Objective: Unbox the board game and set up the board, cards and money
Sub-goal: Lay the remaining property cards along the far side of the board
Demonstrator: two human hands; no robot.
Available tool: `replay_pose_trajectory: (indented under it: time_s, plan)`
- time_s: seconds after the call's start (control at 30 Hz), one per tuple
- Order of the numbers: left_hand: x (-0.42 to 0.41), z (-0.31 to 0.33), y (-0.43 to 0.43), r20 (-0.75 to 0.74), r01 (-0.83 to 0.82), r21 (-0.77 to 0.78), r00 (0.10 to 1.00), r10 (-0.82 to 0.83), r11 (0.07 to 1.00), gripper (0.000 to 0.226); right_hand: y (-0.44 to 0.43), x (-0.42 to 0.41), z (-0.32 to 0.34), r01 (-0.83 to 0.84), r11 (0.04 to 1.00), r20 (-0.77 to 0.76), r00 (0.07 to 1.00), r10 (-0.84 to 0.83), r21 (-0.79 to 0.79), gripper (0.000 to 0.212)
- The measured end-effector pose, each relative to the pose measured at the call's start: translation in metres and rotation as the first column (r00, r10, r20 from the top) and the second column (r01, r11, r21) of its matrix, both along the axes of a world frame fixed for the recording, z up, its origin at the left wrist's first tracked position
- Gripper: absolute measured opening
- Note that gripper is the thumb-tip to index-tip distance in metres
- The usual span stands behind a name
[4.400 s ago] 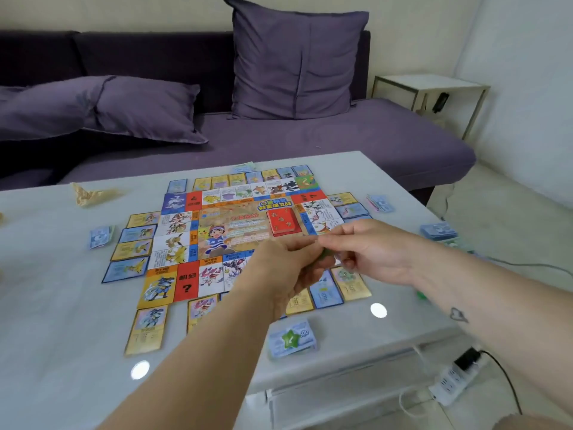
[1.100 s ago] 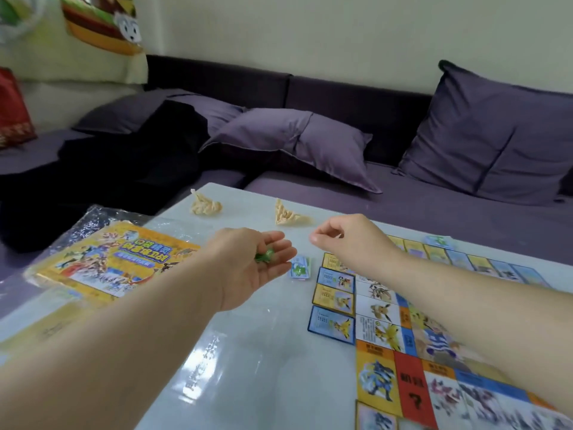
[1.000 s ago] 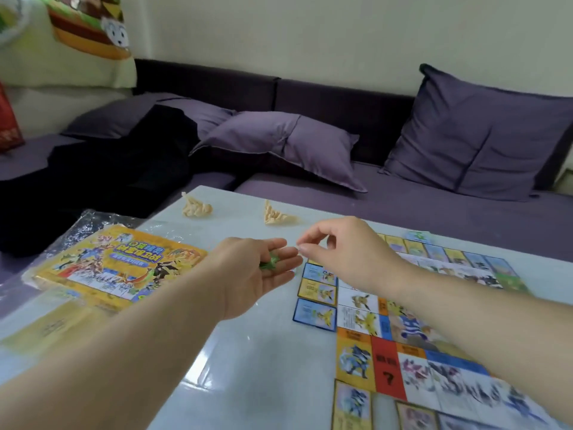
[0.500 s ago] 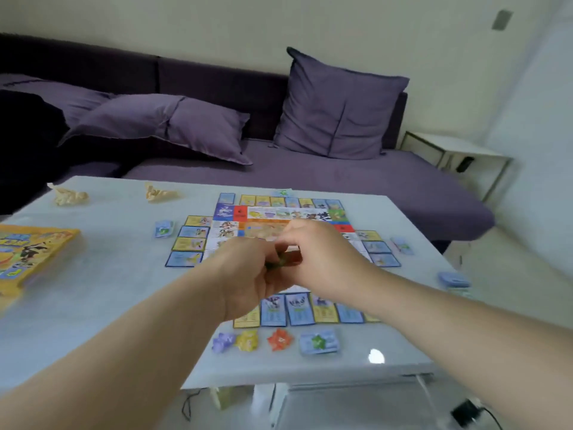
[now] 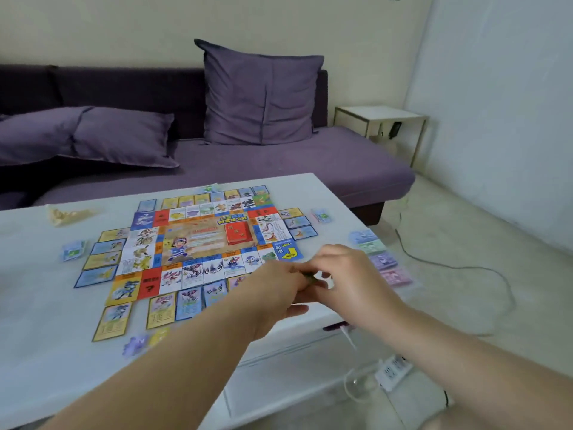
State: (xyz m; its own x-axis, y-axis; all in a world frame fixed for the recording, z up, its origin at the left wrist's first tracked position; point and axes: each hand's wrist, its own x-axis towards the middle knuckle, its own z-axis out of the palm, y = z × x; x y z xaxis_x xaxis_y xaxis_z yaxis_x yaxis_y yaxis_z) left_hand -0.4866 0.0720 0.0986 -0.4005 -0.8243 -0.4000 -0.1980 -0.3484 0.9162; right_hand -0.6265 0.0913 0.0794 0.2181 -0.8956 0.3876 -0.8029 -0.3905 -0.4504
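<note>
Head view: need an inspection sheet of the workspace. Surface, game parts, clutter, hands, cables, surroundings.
Surface: white table, glossy.
Job's things: game board laid flat mid-table; red deck on its centre; cards lined round its edges; money stacks by the right edge; purple and yellow tokens near the front edge, blurred.
Clutter: crumpled yellowish wrapper, far left.
Hands: left hand and right hand both pinch a small green piece above the board's near right corner.
Cables: cable trails over the floor, right; power strip below the table front.
Surroundings: purple sofa, cushions, side table behind.
</note>
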Motion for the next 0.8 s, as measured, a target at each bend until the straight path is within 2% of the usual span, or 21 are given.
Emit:
replay_pose_trajectory:
  time_s: [0.17, 0.23, 0.3, 0.33, 0.4, 0.43, 0.5, 0.63, 0.8]
  plan:
    - [-0.030, -0.012, -0.012, 0.162, -0.004, -0.154, 0.986, 0.030, 0.988, 0.007, 0.000, -0.035, -0.019, 0.016, 1.000, 0.060, 0.998, -0.015, -0.016, 0.020]
    - [-0.043, -0.016, -0.018, 0.221, 0.009, -0.202, 0.975, 0.037, 0.979, 0.013, -0.004, -0.049, -0.024, 0.015, 1.000, 0.110, 0.994, -0.018, 0.027, 0.022]
    - [-0.056, -0.020, -0.025, 0.266, 0.034, -0.240, 0.964, 0.032, 0.970, 0.017, -0.007, -0.069, -0.026, 0.034, 0.992, 0.230, 0.971, -0.061, 0.119, 0.027]
    - [-0.063, -0.022, -0.030, 0.290, 0.049, -0.263, 0.957, 0.031, 0.964, 0.015, -0.008, -0.081, -0.026, 0.074, 0.984, 0.329, 0.936, -0.125, 0.163, 0.028]
    - [-0.076, -0.026, -0.039, 0.364, 0.102, -0.311, 0.931, 0.019, 0.945, 0.014, -0.013, -0.108, -0.027, 0.205, 0.959, 0.541, 0.793, -0.281, 0.197, 0.020]
    - [-0.084, -0.028, -0.044, 0.402, 0.139, -0.330, 0.916, 0.006, 0.934, 0.013, -0.016, -0.121, -0.030, 0.294, 0.936, 0.582, 0.733, -0.351, 0.193, 0.014]
    - [-0.100, -0.033, -0.054, 0.474, 0.221, -0.379, 0.880, -0.017, 0.899, 0.013, -0.022, -0.145, -0.041, 0.427, 0.879, 0.544, 0.696, -0.469, 0.211, 0.010]
    - [-0.132, -0.042, -0.070, 0.593, 0.373, -0.450, 0.804, -0.042, 0.812, 0.009, -0.033, -0.166, -0.064, 0.478, 0.808, 0.420, 0.691, -0.588, 0.345, 0.018]
    - [-0.159, -0.054, -0.088, 0.725, 0.550, -0.346, 0.671, -0.155, 0.760, 0.011, -0.040, -0.170, -0.065, 0.488, 0.803, 0.395, 0.701, -0.594, 0.342, 0.019]
